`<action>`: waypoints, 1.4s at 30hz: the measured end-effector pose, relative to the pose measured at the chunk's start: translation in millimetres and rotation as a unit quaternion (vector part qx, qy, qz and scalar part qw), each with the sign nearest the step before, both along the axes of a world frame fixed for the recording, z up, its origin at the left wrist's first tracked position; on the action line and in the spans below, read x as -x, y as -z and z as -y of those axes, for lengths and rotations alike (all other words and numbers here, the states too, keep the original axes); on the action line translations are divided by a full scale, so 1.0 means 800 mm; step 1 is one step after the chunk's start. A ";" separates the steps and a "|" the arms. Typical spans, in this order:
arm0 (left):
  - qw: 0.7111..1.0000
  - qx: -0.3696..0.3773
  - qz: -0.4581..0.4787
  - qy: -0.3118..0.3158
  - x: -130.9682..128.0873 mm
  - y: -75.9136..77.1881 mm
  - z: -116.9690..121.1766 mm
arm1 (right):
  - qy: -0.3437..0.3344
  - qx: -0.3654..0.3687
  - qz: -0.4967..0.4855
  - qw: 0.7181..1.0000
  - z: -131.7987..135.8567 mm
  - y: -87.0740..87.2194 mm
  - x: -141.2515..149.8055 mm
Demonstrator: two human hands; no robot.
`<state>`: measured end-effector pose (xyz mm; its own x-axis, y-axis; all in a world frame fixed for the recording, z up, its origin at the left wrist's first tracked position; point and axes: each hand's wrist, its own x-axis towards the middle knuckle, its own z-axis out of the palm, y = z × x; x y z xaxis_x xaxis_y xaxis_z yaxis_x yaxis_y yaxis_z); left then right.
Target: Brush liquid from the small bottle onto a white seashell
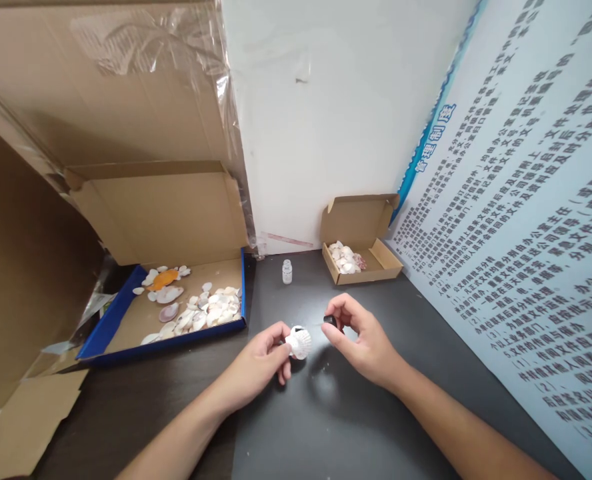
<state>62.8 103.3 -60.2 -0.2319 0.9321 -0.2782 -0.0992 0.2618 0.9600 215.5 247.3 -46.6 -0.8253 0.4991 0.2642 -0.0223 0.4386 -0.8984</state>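
My left hand point(271, 353) pinches a white ribbed scallop shell point(301, 343) between thumb and fingers, above the dark table. A second pale piece shows at its upper edge; whether the two are joined I cannot tell. Just to the right, my right hand point(359, 337) is closed on a small black cap point(331, 321), gripped between thumb and fingertips. The shell and the cap are a short gap apart. Beyond both hands, a small clear bottle point(287, 272) stands upright on the table.
At left lies an open blue-edged cardboard box point(126, 320) with many loose shells point(211, 310) and an orange shell point(163, 279). A smaller open cardboard box point(383, 260) at the back right holds white and reddish shells point(346, 259). A printed panel point(516, 200) stands along the right.
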 end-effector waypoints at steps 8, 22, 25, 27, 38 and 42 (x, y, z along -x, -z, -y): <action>1.000 -0.001 -0.014 0.004 -0.001 -0.002 0.001 | 0.034 -0.014 0.020 0.999 0.000 -0.002 0.002; 1.000 0.003 0.012 -0.002 0.000 0.002 -0.001 | -0.025 0.001 0.012 1.000 0.001 -0.002 0.001; 1.000 0.002 0.018 -0.015 0.001 0.002 -0.001 | -0.006 -0.021 0.029 0.999 0.001 -0.002 0.001; 1.000 0.002 0.021 -0.024 0.002 0.001 0.000 | 0.006 -0.018 0.024 1.000 0.001 -0.002 0.001; 0.999 0.005 0.031 -0.021 0.004 0.003 0.000 | 0.001 -0.012 0.017 1.000 0.000 -0.001 0.001; 0.999 -0.003 0.046 -0.023 0.005 0.003 0.002 | -0.007 -0.001 0.017 1.000 0.000 -0.001 0.002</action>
